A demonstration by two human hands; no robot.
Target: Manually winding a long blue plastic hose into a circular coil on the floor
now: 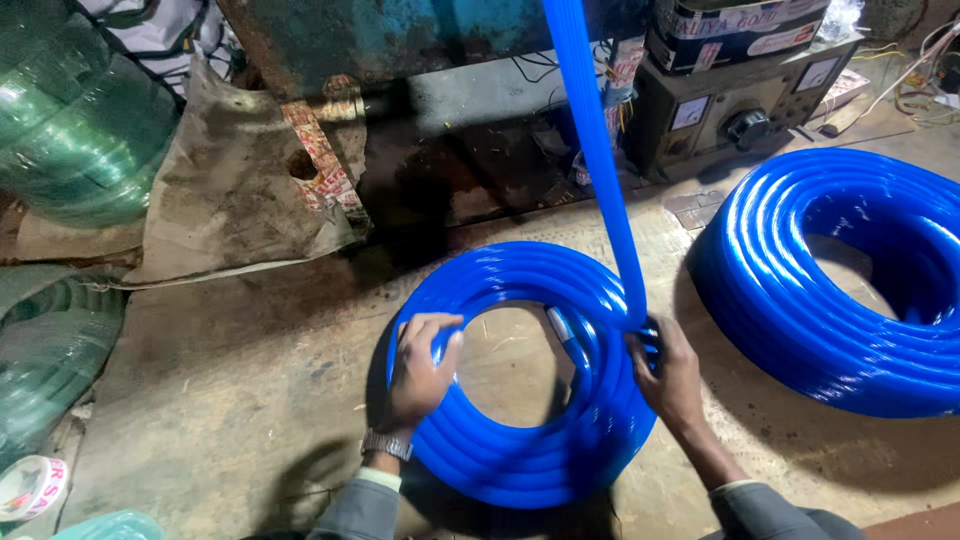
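Note:
A coil of glossy blue hose (pixel 520 455) lies flat on the dusty floor in front of me. My left hand (pixel 420 372) grips the coil's left inner edge, fingers curled over the loops. On the coil's right side my right hand (pixel 668 378) clasps the hose where a straight length of blue hose (pixel 598 150) rises steeply up and out of view at the top. A cut hose end (pixel 562 330) shows inside the ring.
A second, larger blue hose coil (pixel 830 290) lies to the right. Green hose coils (pixel 70 120) are stacked at the left. A metal box with dials and a knob (pixel 740 110) stands behind. A tape roll (pixel 30 485) lies at the lower left.

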